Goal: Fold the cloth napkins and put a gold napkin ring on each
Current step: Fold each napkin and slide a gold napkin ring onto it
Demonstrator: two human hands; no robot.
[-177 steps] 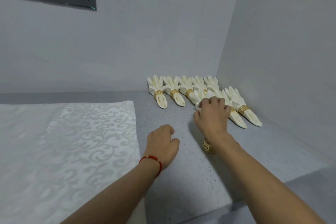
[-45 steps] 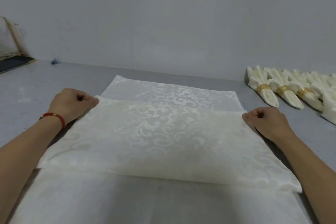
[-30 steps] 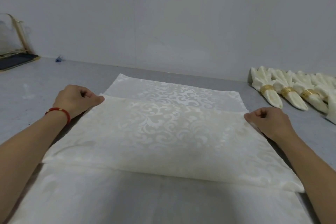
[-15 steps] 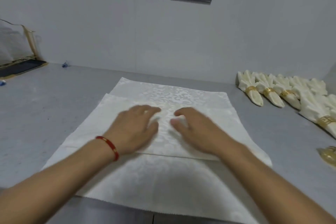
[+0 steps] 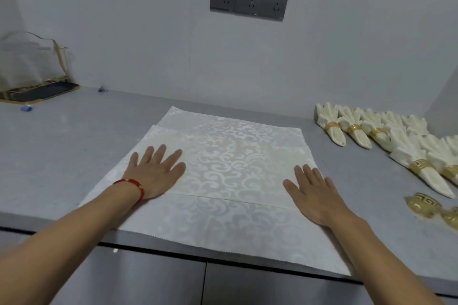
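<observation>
Left hand (image 5: 155,173) and right hand (image 5: 312,193): both flat, fingers straight, palms pressing the folded band of the white damask cloth napkin (image 5: 223,181), one near each end; nothing grasped. Napkin lies at the front edge of the grey table (image 5: 62,143), its near hem overhanging. Finished cream napkins in gold rings (image 5: 357,129) are ranged toward the table's right edge; loose gold napkin rings (image 5: 420,204) lie near its front right. Risk: the overhanging hem could drag the cloth off or skew the crease if pressure is uneven.
</observation>
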